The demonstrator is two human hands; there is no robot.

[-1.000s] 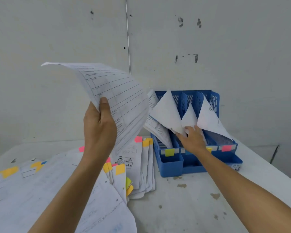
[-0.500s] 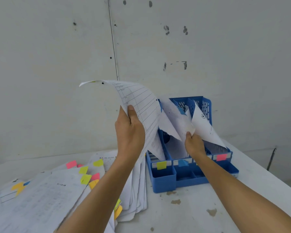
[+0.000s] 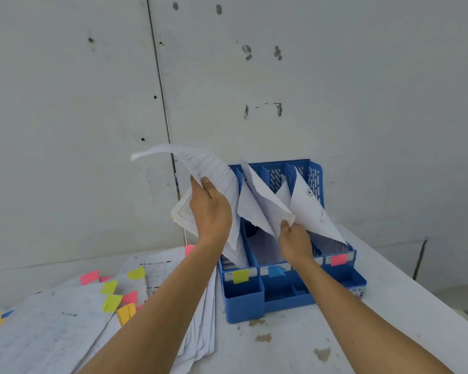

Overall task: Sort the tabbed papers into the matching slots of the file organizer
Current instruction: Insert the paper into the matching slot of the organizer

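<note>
A blue file organizer (image 3: pixel 243 306) stands on the white table against the wall, its slots marked by a yellow label (image 3: pixel 240 275), a blue label (image 3: pixel 277 271) and a pink label (image 3: pixel 338 259). My left hand (image 3: pixel 210 211) grips a lined sheet (image 3: pixel 214 171) whose lower end reaches into the leftmost slot, above the yellow label. My right hand (image 3: pixel 295 241) pinches the bent corner of papers (image 3: pixel 262 201) standing in the middle slot and holds them to the right. Another white sheet (image 3: pixel 311 209) leans in the right slot.
A spread pile of tabbed papers (image 3: pixel 65 327) with yellow, pink and orange tabs covers the table's left side, reaching the organizer's left edge. The table (image 3: pixel 287 352) shows brown stains in front of the organizer. A grey wall rises directly behind.
My left hand has carried the lined sheet rightward and down from over the pile into the leftmost slot. My right hand has taken hold of the middle slot's papers and pulled them aside.
</note>
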